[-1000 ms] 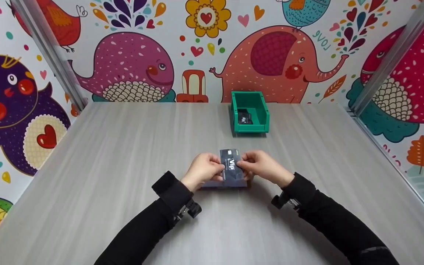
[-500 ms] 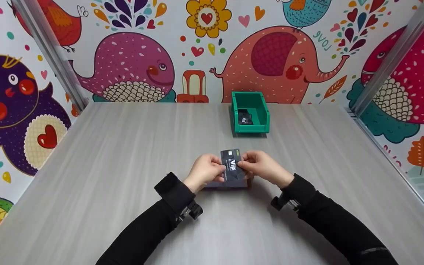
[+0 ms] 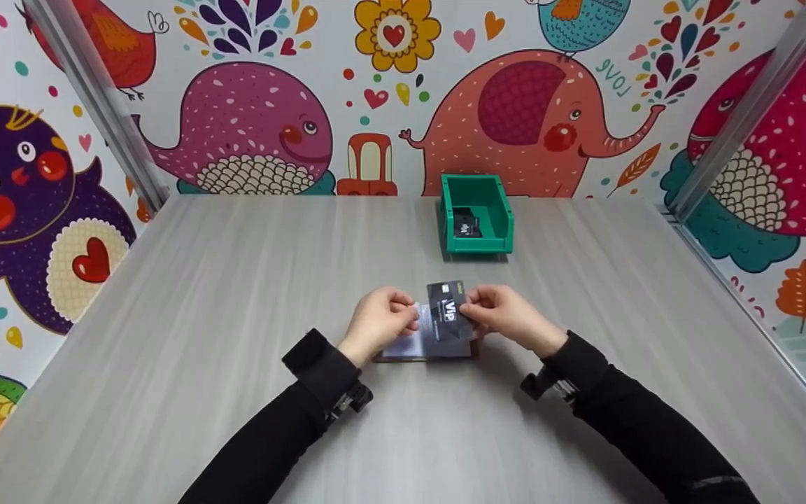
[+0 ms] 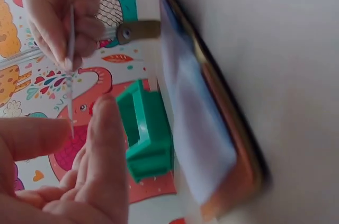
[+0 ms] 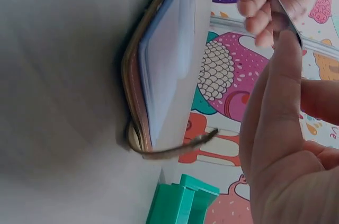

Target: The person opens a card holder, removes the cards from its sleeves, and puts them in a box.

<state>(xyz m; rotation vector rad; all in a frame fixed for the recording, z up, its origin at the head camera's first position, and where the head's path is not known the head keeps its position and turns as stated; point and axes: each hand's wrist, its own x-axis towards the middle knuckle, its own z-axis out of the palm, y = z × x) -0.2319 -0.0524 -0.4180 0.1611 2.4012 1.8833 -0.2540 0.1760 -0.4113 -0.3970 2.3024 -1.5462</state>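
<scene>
My right hand (image 3: 511,315) pinches a dark VIP card (image 3: 447,322) by its right edge, with the printed face up. To the left, my left hand (image 3: 378,322) has its thumb and fingers parted just beside the card's other edge; a small gap shows in the head view. Below both hands an opened brown card holder (image 5: 140,97) lies on the table. Its clear plastic sleeves (image 4: 190,113) fan up, and a snap strap (image 4: 137,30) sticks out from its side. The card hides part of the sleeves in the head view.
A green bin (image 3: 478,245) stands beyond the hands near the back wall, with dark cards (image 3: 466,222) inside on its left. Patterned panels (image 3: 375,84) and metal posts border the grey table (image 3: 235,280).
The left hand has let go of the card and drawn a little leftward. Held by the right hand, the card has shifted slightly right, uncovering more of the card holder.
</scene>
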